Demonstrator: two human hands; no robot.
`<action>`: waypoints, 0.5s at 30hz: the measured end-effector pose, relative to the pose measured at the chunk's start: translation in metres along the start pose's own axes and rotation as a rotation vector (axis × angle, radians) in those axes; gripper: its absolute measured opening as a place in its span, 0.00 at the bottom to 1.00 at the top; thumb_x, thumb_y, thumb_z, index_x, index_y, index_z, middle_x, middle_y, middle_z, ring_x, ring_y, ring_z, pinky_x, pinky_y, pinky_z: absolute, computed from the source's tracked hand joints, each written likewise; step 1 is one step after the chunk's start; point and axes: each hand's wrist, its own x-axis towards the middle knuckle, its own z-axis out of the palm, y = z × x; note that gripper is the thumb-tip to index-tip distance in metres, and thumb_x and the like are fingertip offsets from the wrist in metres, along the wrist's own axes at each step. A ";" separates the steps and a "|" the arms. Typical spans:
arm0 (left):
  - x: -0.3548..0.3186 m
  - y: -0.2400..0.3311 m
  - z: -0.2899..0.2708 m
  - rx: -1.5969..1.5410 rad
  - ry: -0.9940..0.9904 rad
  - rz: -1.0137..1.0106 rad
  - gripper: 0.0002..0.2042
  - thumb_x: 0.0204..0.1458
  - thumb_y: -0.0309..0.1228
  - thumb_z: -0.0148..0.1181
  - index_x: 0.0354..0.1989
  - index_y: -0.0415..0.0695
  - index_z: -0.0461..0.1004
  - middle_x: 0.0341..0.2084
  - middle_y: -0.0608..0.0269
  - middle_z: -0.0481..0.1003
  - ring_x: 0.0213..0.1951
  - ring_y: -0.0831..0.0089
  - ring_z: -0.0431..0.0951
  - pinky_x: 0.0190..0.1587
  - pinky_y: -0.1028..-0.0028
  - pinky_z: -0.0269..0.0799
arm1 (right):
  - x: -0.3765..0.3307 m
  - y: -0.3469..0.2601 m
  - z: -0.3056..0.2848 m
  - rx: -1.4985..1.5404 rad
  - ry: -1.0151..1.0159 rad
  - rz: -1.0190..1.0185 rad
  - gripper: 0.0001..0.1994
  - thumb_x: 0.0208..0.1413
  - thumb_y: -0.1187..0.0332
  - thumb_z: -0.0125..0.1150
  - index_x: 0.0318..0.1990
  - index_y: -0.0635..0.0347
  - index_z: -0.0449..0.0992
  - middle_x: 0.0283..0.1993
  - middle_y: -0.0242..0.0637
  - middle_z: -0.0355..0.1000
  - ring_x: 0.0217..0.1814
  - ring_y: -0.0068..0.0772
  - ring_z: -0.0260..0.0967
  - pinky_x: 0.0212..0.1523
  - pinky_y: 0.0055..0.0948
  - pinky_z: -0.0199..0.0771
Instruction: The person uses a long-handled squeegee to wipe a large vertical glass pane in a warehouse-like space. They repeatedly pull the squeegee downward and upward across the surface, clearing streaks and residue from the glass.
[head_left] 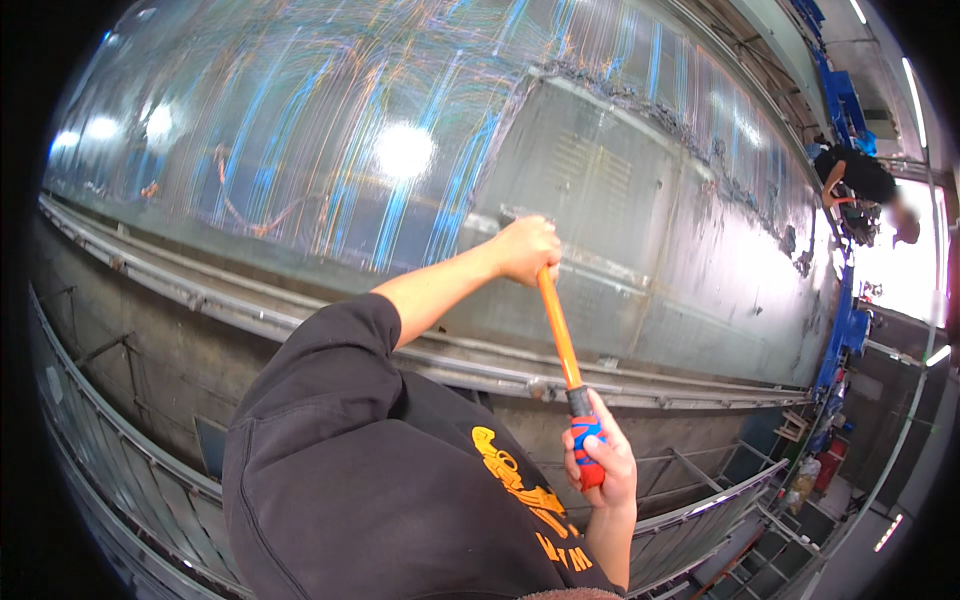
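A long tool with an orange shaft [560,330] slants across the middle of the view. My right hand [606,455] is closed around its blue and red grip at the near end. My left hand [528,250] is wrapped round the far end of the shaft. Just beyond the left hand, the tool's head is mostly hidden, so its kind cannot be made out. Both hands are over the near edge of a large, shiny grey panel [600,190]. A glossy layer streaked blue and orange [330,130] covers its left and far parts, bordered by ragged grey scraps [640,105].
A metal rail [230,300] runs along the panel's near edge. Below it are railings [690,510] and a lower level. At the far right another person [858,180] bends over beside blue machine frames [845,100]. A red container [830,465] stands lower right.
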 end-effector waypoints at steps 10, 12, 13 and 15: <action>-0.158 0.153 0.008 0.081 0.076 -0.160 0.14 0.41 0.34 0.68 0.13 0.49 0.68 0.16 0.65 0.69 0.25 0.58 0.72 0.33 0.60 0.68 | -0.097 0.106 -0.048 -0.056 -0.074 0.080 0.39 0.63 0.72 0.62 0.81 0.65 0.55 0.44 0.53 0.76 0.26 0.32 0.75 0.28 0.26 0.76; -0.165 0.159 0.007 0.106 0.092 -0.168 0.14 0.41 0.33 0.69 0.13 0.49 0.68 0.16 0.65 0.69 0.25 0.58 0.72 0.33 0.59 0.68 | -0.101 0.107 -0.047 -0.079 -0.078 0.087 0.39 0.63 0.73 0.62 0.81 0.65 0.55 0.44 0.53 0.76 0.28 0.33 0.75 0.29 0.26 0.76; -0.166 0.161 0.007 0.092 0.077 -0.181 0.15 0.43 0.34 0.69 0.13 0.49 0.67 0.16 0.65 0.69 0.25 0.59 0.72 0.33 0.60 0.68 | -0.102 0.105 -0.043 -0.086 -0.075 0.096 0.39 0.63 0.73 0.62 0.81 0.65 0.55 0.44 0.53 0.76 0.27 0.33 0.75 0.28 0.27 0.76; -0.167 0.156 0.010 0.092 0.111 -0.198 0.16 0.43 0.34 0.69 0.13 0.50 0.67 0.15 0.65 0.68 0.25 0.59 0.72 0.33 0.59 0.69 | -0.099 0.096 -0.033 -0.086 -0.058 0.130 0.39 0.63 0.74 0.62 0.81 0.64 0.55 0.43 0.52 0.75 0.26 0.33 0.74 0.27 0.27 0.75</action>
